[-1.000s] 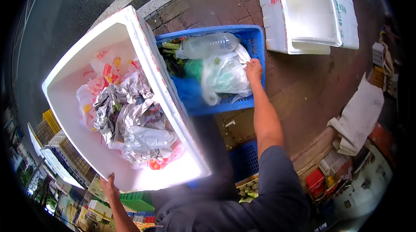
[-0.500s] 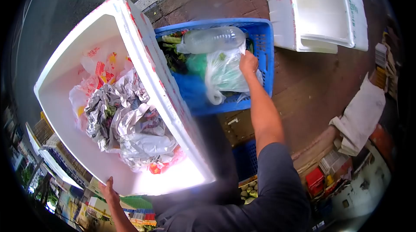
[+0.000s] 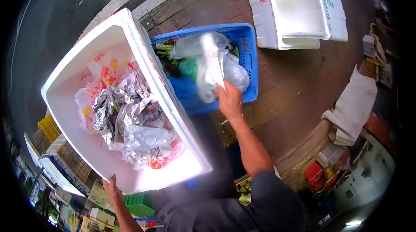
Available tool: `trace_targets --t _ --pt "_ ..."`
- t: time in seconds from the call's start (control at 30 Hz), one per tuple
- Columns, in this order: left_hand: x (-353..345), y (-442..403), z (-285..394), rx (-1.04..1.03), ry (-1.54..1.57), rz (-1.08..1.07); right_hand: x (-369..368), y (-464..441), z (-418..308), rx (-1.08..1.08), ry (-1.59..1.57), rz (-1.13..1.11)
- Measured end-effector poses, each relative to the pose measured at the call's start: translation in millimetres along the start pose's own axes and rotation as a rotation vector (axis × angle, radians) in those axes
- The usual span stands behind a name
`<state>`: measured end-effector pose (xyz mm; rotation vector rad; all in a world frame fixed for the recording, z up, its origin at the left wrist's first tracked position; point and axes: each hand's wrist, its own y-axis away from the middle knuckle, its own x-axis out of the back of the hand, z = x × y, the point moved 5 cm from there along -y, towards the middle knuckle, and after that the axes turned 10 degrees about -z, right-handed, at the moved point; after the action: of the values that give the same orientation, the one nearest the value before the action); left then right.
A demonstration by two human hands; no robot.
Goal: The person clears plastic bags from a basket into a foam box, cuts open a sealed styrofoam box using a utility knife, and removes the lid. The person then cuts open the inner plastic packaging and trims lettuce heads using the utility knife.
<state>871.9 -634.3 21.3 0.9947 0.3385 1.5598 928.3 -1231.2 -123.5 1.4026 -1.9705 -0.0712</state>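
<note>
With my left hand [image 3: 112,188] I grip the lower edge of a large white foam box [image 3: 69,145], tilted with its opening toward me. Inside lie crumpled newspaper [image 3: 113,102], with a bit of green showing, and red-printed plastic bags [image 3: 93,82]. My right hand [image 3: 230,98] is closed round the lower end of a white, blurred strip [image 3: 213,65], paper or thin plastic. It hangs over a blue basket [image 3: 248,59] that holds a clear plastic bottle [image 3: 186,46], leafy stalks, a green bag [image 3: 188,66] and a clear plastic bag [image 3: 236,76].
Two white foam boxes [image 3: 266,15] stand on the brick pavement at upper right. A pale cloth [image 3: 353,106] and a red container [image 3: 315,177] are at the right. Stacked crates [image 3: 71,156] fill the lower left. A road runs along the upper left.
My right hand has drawn back toward me and to the left from the basket's right side, lifting the white strip. My left hand keeps its grip on the foam box. The whole view has shifted slightly.
</note>
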Motion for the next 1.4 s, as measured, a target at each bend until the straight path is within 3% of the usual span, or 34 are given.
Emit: trace_targets --t 0.13,0.2,0.27,0.3,0.4,0.5,0.53,0.57,0.63,0.67,0.7,0.83,0.87,0.93,1.03,1.13,1.23,1.33,1.4 --pt "10.4 2.4 -7.7 -0.032 0.014 -0.011 36.5 82.4 -102.5 0.097 -0.126 0.095" --pt "14.0 3.2 -12.7 -0.037 0.023 -0.022 43.6 117.9 -157.6 0.407 -0.040 0.056" --pt "9.3 1.8 -11.3 -0.041 0.046 -0.048 23.2 137.4 -173.5 0.576 -0.303 -0.226" --pt "8.1 1.9 -9.9 -0.066 0.032 -0.060 5.7 149.7 -186.6 0.686 -0.192 -0.221" --pt "5.6 7.1 -6.4 -0.066 0.010 -0.061 -35.6 172.7 -195.4 0.573 -0.117 -0.684" --pt "7.4 9.0 -5.1 -0.058 0.004 -0.041 -13.0 159.4 -188.1 0.474 -0.294 -0.726" --pt "7.3 7.3 -7.1 -0.057 0.023 -0.037 3.7 137.8 -177.6 0.516 -0.368 -0.608" --pt "6.9 5.2 -8.6 -0.058 0.042 -0.034 8.5 117.9 -149.5 0.290 -0.605 -0.599" --pt "5.7 1.8 -9.4 -0.056 0.034 -0.021 11.1 63.7 -82.4 0.084 -0.648 -0.305" --pt "4.9 1.4 -7.8 -0.052 0.007 -0.013 4.9 29.2 -34.8 -0.063 -0.574 -0.240" --pt "6.6 2.7 -6.9 -0.048 -0.023 -0.007 -6.7 -6.1 22.8 -0.079 -0.438 -0.134" --pt "6.6 2.5 -11.7 0.009 0.002 0.054 -30.3 -137.4 206.0 -0.259 -0.473 0.009" --pt "5.6 2.4 -7.8 0.017 -0.002 0.058 -30.0 -167.6 236.8 -0.273 -0.428 0.096" --pt "15.9 -0.3 -28.3 0.017 0.020 0.087 -25.2 -215.9 261.9 -0.292 -0.216 0.009" --pt "16.0 -5.5 -26.5 0.116 -0.102 0.070 -38.6 -255.3 275.1 -0.207 -0.203 0.261" --pt "23.0 -5.4 -40.3 0.157 0.040 0.099 -55.0 -266.5 272.5 -0.298 -0.377 0.255" --pt "30.0 -1.2 -41.4 0.129 -0.026 0.166 -66.0 -257.0 269.4 -0.275 -0.290 0.205" --pt "15.0 -6.9 -32.3 0.115 -0.014 0.072 -88.4 -167.0 128.2 0.103 -0.078 0.382" --pt "12.1 -7.5 -28.4 0.103 0.005 0.067 -109.6 -111.5 50.7 0.160 -0.119 0.274"
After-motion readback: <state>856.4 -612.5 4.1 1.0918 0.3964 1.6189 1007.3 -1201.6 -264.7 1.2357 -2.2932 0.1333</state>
